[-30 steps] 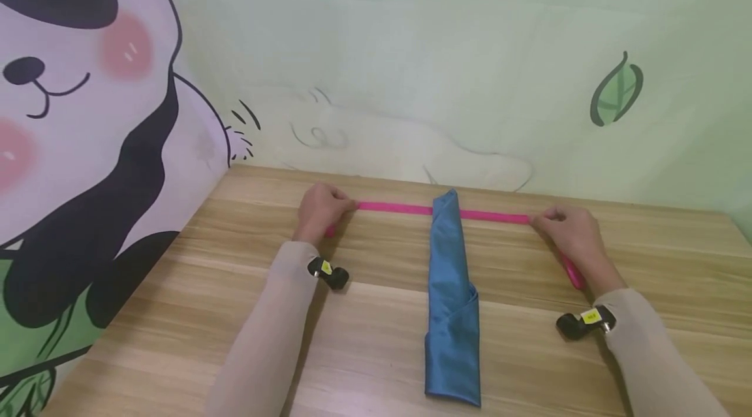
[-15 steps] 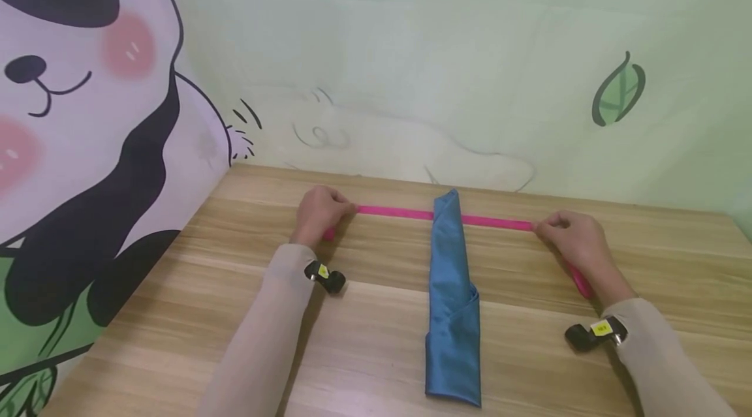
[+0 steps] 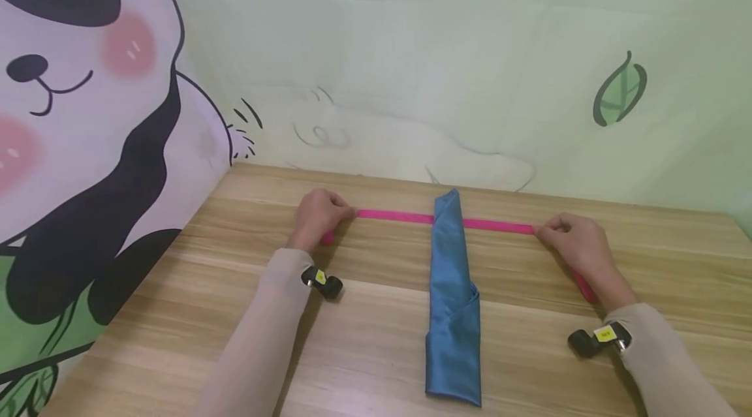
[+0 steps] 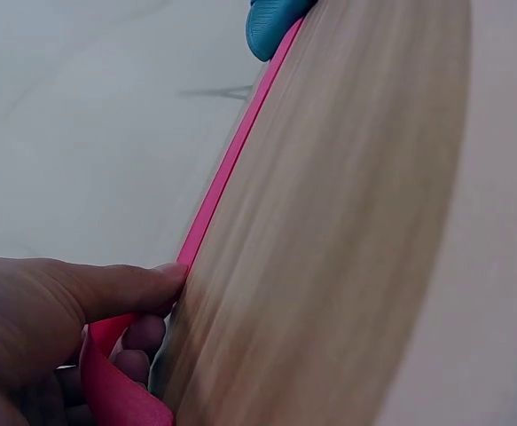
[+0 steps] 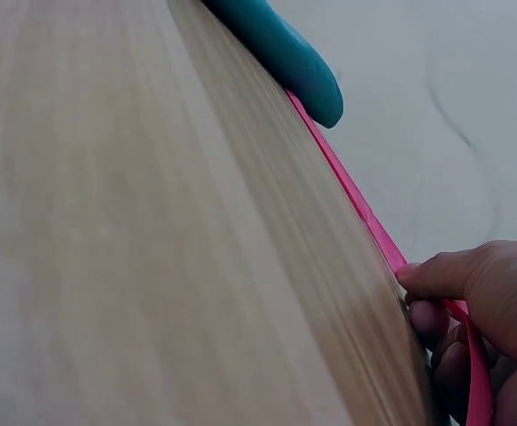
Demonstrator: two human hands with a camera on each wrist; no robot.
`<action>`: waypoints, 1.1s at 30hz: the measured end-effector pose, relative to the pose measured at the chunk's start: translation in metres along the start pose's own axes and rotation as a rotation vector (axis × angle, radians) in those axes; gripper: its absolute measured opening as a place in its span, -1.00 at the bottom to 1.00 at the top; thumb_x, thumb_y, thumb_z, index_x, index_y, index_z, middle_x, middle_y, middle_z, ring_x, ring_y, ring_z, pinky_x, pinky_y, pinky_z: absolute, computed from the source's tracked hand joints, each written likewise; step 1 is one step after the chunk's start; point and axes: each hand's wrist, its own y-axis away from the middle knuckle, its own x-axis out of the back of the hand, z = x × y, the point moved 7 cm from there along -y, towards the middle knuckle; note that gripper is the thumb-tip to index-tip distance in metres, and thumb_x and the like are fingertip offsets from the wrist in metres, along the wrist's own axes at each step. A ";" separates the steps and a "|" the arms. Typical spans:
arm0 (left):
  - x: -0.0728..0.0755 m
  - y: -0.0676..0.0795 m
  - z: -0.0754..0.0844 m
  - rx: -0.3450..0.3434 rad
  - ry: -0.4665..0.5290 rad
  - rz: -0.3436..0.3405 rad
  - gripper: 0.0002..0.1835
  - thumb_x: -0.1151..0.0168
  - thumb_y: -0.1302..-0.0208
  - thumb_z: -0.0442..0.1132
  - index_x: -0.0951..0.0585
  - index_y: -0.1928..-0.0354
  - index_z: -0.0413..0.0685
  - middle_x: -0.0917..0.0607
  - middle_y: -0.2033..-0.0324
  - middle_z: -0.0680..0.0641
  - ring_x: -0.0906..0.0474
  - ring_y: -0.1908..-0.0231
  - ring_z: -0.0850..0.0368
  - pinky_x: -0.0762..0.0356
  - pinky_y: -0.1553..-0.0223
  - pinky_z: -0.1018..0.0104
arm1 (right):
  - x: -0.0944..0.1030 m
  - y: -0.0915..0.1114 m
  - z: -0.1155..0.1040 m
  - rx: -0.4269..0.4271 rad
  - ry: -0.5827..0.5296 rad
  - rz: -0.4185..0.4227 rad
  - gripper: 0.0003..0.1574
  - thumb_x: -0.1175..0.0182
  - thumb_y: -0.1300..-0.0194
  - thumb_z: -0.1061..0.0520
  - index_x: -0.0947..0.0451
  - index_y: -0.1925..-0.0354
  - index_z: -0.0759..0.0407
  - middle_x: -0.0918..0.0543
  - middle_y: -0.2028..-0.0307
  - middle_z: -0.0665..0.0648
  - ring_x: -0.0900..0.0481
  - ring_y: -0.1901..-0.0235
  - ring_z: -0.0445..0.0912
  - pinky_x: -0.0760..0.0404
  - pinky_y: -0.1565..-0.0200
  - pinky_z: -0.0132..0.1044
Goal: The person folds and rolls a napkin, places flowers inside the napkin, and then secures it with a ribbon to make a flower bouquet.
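Note:
A bright pink ribbon [image 3: 499,226] stretches straight across the far part of the table, passing beneath the upper end of a folded blue satin cloth [image 3: 449,286]. My left hand [image 3: 320,215] pinches the ribbon left of the cloth; in the left wrist view a loose pink tail [image 4: 116,390] curls below the thumb. On the other side, my right hand [image 3: 576,241] pinches the ribbon between thumb and fingers, and its tail [image 5: 478,377] hangs past the palm in the right wrist view. The cloth lies lengthwise, narrow end away from me. The ribbon's part under it is hidden.
The wooden table [image 3: 376,352] meets a pale green wall [image 3: 411,64] just beyond the ribbon. A large painted panda [image 3: 88,110] covers the wall at left. Black wrist cameras [image 3: 322,282] sit on both sleeves.
Both hands have shifted slightly toward me, the right also a little outward, and the pink ribbon has come nearer along the cloth with them. The blue cloth stays put.

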 end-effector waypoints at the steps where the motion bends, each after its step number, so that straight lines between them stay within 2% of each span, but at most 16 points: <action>1: 0.000 0.000 0.000 0.001 0.003 -0.003 -0.75 -0.55 -0.27 -0.04 -0.84 0.19 -0.06 -0.66 0.49 0.01 -0.44 0.72 0.23 -0.40 0.50 0.30 | 0.000 0.000 0.000 0.007 0.006 0.003 -0.51 -0.32 -0.48 -0.12 -0.69 0.12 0.35 -0.72 0.18 0.32 -0.55 0.21 0.12 -0.45 0.20 -0.10; 3: 0.000 0.001 0.000 0.001 0.007 -0.003 -0.75 -0.55 -0.27 -0.05 -0.84 0.19 -0.07 -0.67 0.47 0.00 -0.45 0.71 0.22 -0.39 0.52 0.30 | 0.000 -0.001 -0.001 0.016 0.012 0.003 -0.52 -0.32 -0.48 -0.11 -0.69 0.13 0.35 -0.72 0.19 0.32 -0.54 0.22 0.12 -0.45 0.21 -0.10; 10: 0.001 0.003 -0.001 -0.031 0.005 0.024 -0.77 -0.56 -0.25 -0.07 -0.83 0.21 -0.08 -0.73 0.39 -0.03 -0.47 0.54 0.18 -0.42 0.35 0.23 | 0.000 0.002 -0.003 0.021 0.013 -0.010 -0.54 -0.32 -0.49 -0.09 -0.67 0.15 0.34 -0.71 0.23 0.30 -0.52 0.27 0.08 -0.44 0.24 -0.11; 17: 0.000 0.004 -0.005 -0.024 0.002 0.000 -0.77 -0.56 -0.26 -0.07 -0.84 0.21 -0.08 -0.73 0.40 -0.01 -0.48 0.67 0.21 -0.42 0.45 0.25 | -0.003 0.007 -0.002 0.012 0.011 -0.021 -0.57 -0.32 -0.49 -0.07 -0.65 0.16 0.33 -0.69 0.25 0.28 -0.49 0.29 0.05 -0.43 0.27 -0.13; 25: 0.000 0.005 -0.007 -0.006 0.011 -0.021 -0.78 -0.56 -0.26 -0.07 -0.84 0.20 -0.06 -0.73 0.43 -0.02 -0.47 0.72 0.21 -0.37 0.59 0.31 | -0.005 0.011 -0.003 0.017 0.009 -0.032 -0.55 -0.31 -0.51 -0.09 -0.65 0.16 0.33 -0.69 0.25 0.26 -0.50 0.29 0.05 -0.45 0.26 -0.14; 33: 0.001 0.007 -0.008 -0.044 -0.008 0.002 -0.75 -0.57 -0.26 -0.04 -0.85 0.22 -0.06 -0.73 0.44 0.00 -0.44 0.72 0.22 -0.37 0.48 0.26 | -0.004 0.014 -0.006 0.048 0.024 -0.012 -0.57 -0.31 -0.50 -0.08 -0.67 0.18 0.31 -0.70 0.28 0.23 -0.51 0.29 0.05 -0.47 0.24 -0.14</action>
